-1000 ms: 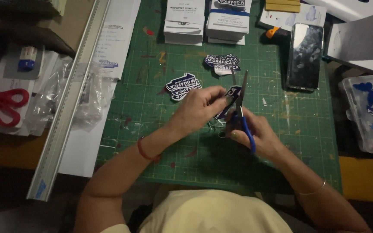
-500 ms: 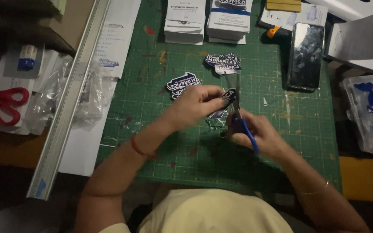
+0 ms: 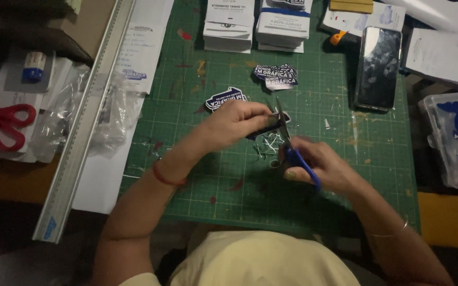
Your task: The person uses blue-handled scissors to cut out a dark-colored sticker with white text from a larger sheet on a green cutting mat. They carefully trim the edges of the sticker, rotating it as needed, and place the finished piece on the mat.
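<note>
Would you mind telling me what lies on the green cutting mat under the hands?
Below the left hand and right hand with the blue-handled scissors, thin white paper trimmings litter the green cutting mat. The hands cover whatever is directly beneath them.

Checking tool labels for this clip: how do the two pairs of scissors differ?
The blue-handled scissors are gripped in the right hand, blades raised at the sticker the left hand holds; the red-handled scissors lie untouched on papers at far left. The red handles look larger. Both have loop handles.
</note>
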